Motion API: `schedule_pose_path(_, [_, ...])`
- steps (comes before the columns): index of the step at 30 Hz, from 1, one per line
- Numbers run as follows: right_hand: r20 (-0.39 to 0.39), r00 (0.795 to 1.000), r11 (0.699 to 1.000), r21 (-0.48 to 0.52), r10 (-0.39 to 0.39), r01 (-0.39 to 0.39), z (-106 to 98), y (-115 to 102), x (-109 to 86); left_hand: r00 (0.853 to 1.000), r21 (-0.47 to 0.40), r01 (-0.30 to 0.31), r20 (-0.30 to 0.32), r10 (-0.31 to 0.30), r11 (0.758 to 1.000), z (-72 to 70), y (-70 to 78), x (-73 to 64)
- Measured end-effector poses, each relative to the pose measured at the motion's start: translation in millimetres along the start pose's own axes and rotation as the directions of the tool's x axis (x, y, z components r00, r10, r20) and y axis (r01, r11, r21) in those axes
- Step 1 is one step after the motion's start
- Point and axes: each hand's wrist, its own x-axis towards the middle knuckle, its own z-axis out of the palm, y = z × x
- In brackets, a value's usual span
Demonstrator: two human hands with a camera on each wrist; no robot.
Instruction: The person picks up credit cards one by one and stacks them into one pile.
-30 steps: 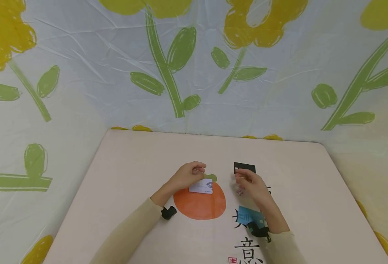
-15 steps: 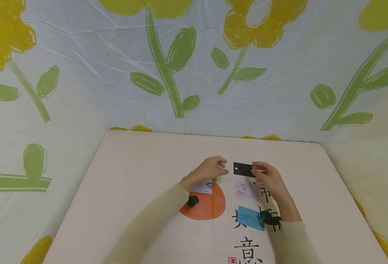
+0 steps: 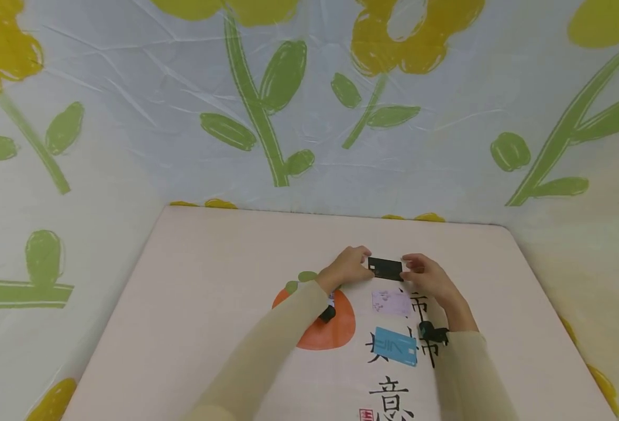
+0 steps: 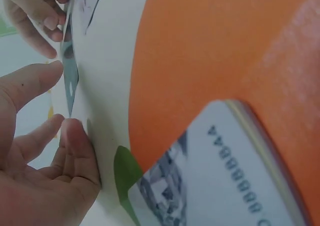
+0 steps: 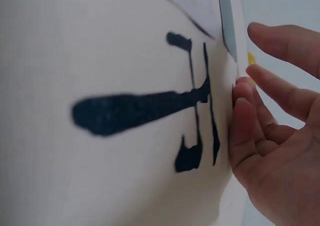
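Observation:
A black card (image 3: 385,269) with a chip lies on the table below both hands, and looks grey-blue edge-on in the left wrist view. My left hand (image 3: 350,266) is at its left end, thumb and forefinger spread toward the two corners. At the right end is my right hand (image 3: 429,280), its thumb apart from its fingers (image 5: 245,116). Below the black card sits a lilac card (image 3: 391,302), then a blue card (image 3: 395,347). A stack of cards with a white one (image 4: 210,171) on top is mostly hidden behind my left forearm in the head view.
The pale mat (image 3: 225,263) bears a printed orange fruit (image 3: 341,324) and black brush characters (image 3: 391,400). A flower-printed cloth (image 3: 172,128) rises behind the table and at both sides. Each wrist wears a small black camera.
My left hand has moved right, from the white card to the black card's left end. My right hand has shifted right to the other end, uncovering the lilac card. The head view has shifted slightly.

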Motion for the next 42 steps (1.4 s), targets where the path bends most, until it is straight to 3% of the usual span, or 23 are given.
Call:
schedule_pose_path(10, [0.062, 0.997, 0.998, -0.036, -0.053, 0.055, -3.4, 7.2, 4.5, 0.999, 0.101, 0.021, -0.045, -0.016, 0.995, 6.0, -1.7, 2.7])
schedule_pose_path(19, [0.073, 0.992, 0.993, -0.039, -0.104, 0.107, -3.9, 10.4, 6.8, 0.997, 0.110, 0.034, -0.068, -0.026, 0.993, 6.8, 0.5, 1.9])
schedule_pose_path(33, [0.072, 0.995, 0.997, -0.015, -0.070, 0.071, 1.8, 8.8, 7.7, 0.998, 0.128, 0.021, -0.066, -0.013, 0.992, 4.2, 2.0, -2.2])
schedule_pose_path(42, [-0.004, 0.999, 0.999, 0.009, -0.053, 0.053, 3.9, 7.1, 2.3, 0.996, 0.161, -0.001, -0.092, 0.016, 0.987, 7.2, 7.6, -4.1])
